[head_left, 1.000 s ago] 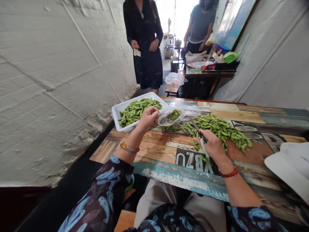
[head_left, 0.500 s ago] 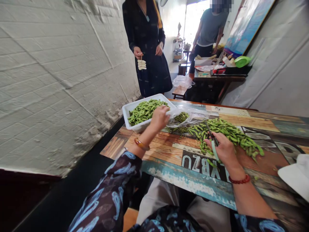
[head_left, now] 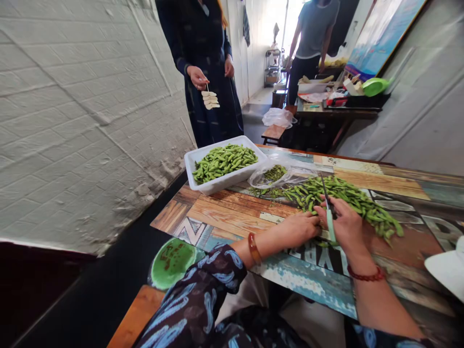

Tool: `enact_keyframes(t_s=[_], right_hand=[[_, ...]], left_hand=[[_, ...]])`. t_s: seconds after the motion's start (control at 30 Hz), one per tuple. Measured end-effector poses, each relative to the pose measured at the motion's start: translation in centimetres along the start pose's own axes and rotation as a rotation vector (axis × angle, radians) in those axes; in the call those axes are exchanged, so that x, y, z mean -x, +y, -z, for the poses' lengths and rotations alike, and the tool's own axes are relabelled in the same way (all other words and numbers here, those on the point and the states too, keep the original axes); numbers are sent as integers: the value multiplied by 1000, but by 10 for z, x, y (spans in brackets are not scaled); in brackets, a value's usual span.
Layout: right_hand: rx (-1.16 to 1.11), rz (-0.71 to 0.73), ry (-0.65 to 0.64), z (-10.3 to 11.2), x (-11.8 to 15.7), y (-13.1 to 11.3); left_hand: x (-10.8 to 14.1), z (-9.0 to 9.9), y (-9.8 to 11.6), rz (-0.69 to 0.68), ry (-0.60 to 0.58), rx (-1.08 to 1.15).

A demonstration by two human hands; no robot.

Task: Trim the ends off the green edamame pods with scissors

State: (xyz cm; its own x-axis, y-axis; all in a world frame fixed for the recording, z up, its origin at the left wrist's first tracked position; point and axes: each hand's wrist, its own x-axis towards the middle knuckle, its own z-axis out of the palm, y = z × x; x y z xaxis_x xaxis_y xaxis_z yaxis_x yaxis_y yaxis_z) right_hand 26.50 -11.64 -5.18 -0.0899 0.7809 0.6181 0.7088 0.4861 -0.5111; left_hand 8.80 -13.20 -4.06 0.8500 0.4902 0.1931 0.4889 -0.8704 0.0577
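My right hand (head_left: 344,222) is closed round a pair of scissors (head_left: 329,222) with light green handles, blades pointing away from me. Beside it, my left hand (head_left: 302,229) reaches the near edge of the green pod pile (head_left: 348,195); its fingers are bent together and what they pinch, if anything, is too small to make out. A white tray (head_left: 217,185) at the table's far left corner holds many green pods (head_left: 226,162). Between tray and pile lies a clear plastic bag (head_left: 259,179) with small green trimmings (head_left: 275,173).
A person in a dark dress (head_left: 208,111) stands beyond the tray, holding a skewer of pale pieces (head_left: 210,100). Another person (head_left: 311,36) stands farther back by a cluttered table (head_left: 335,113). A green basin (head_left: 172,263) sits low at my left; something white (head_left: 447,268) is at the right.
My left hand has moved from over the tray's right side to the near edge of the pile, next to the scissors. The view has shifted slightly, and the green basin now shows.
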Motion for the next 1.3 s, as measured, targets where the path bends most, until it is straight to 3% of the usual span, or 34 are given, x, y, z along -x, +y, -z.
enact_keyframes(t_s=[0.1, 0.23, 0.4, 0.57, 0.67, 0.77, 0.87, 0.97, 1.1, 1.3], right_hand=[[8, 27, -7, 0, 1, -1], [34, 52, -2, 0, 2, 0], [42, 68, 11, -3, 5, 5], [43, 26, -24, -2, 4, -1], [25, -18, -43, 1, 0, -8], [-16, -57, -32, 1, -5, -10], [-27, -69, -19, 1, -8, -11], [-47, -52, -26, 0, -7, -13], [-101, 7, -39, -5, -4, -15], [-82, 54, -10, -6, -4, -18]], left_hand=[[7, 7, -8, -6, -48, -42], [13, 11, -13, 103, -74, -55], [19, 7, -16, 212, -81, 24], [24, 6, -25, 234, -93, 119], [24, 9, -36, 292, 70, 367], [22, 16, -48, 433, 301, 781], [22, 27, -55, 535, 418, 1340], [24, 38, -55, 601, 463, 1666], [23, 40, -53, 628, 442, 1786], [22, 40, -53, 673, 438, 1755]])
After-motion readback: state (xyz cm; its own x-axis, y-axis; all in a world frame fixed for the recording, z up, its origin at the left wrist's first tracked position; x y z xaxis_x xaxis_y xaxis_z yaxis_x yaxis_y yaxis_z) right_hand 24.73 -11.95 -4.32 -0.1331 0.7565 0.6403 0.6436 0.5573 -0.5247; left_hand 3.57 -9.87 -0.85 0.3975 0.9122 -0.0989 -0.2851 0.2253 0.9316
